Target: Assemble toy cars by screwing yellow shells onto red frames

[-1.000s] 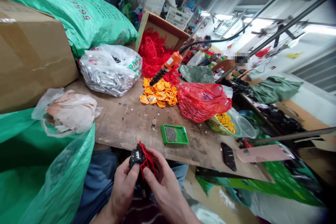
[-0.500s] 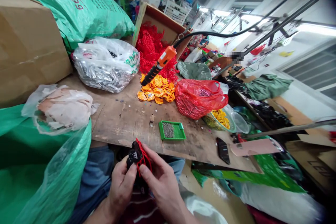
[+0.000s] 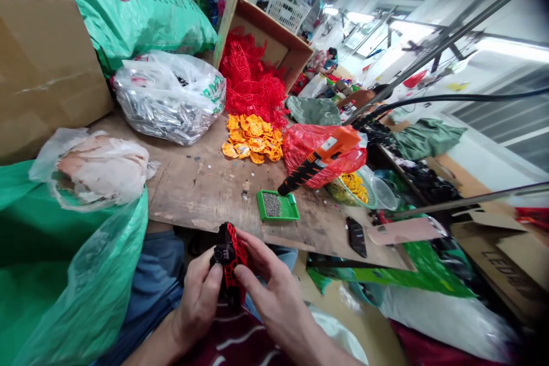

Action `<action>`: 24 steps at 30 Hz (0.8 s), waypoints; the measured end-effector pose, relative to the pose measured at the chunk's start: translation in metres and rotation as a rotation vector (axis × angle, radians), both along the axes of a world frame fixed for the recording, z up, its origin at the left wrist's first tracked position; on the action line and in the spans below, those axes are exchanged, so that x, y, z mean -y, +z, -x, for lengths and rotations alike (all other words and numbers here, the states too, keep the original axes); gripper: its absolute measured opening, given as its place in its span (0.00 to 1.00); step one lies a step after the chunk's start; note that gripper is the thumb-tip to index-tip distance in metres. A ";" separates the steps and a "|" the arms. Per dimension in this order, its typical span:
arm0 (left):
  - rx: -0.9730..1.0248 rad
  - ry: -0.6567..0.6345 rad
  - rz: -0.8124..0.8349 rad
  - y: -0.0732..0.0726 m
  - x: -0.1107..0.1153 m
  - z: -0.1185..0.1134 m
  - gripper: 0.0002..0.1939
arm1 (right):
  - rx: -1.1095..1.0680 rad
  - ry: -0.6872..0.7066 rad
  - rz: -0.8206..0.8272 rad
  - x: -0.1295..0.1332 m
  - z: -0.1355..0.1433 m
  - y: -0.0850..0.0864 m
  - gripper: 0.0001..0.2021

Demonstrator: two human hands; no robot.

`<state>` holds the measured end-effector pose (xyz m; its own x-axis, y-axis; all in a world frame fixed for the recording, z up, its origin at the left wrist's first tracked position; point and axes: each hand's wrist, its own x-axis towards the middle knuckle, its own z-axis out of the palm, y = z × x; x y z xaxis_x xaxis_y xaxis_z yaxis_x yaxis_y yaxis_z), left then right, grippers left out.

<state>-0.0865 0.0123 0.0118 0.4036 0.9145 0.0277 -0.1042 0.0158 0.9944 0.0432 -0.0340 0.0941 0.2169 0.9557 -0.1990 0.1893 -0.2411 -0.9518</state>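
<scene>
Just below the table edge, both hands hold a small assembly in front of my lap. My left hand (image 3: 201, 289) is closed on a black plastic part (image 3: 223, 253) with a round detail on its face, its thumb pressing there. Against that part's right side lies a red plastic lattice piece (image 3: 238, 251). My right hand (image 3: 268, 280) grips the lattice piece, thumb in front and fingers behind it. The palms hide the assembly's lower portion. An orange-and-black electric screwdriver (image 3: 319, 161) hangs on its cable above a green tray (image 3: 278, 218) of small metal screws (image 3: 271, 204).
Behind the tray lie orange plastic parts (image 3: 253, 137) and a heap of red lattice pieces (image 3: 249, 68) spilling from a wooden box (image 3: 295, 48). Clear bags (image 3: 171, 103) stand left, a red bag (image 3: 300, 143) right. A phone (image 3: 356, 237) rests near the right edge.
The screwdriver has swung right and nearer, from the orange parts to over the tray. In my hands the red lattice piece has turned and now sits flatter along the black part.
</scene>
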 end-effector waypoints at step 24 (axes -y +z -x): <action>0.116 -0.131 0.194 0.009 0.003 -0.008 0.21 | 0.570 0.268 0.061 -0.014 -0.028 0.034 0.14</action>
<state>-0.0789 0.0097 0.0210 0.5231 0.8475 -0.0903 -0.2019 0.2261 0.9529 0.0710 -0.0196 0.1279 0.0591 0.9822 -0.1784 0.7240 -0.1652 -0.6697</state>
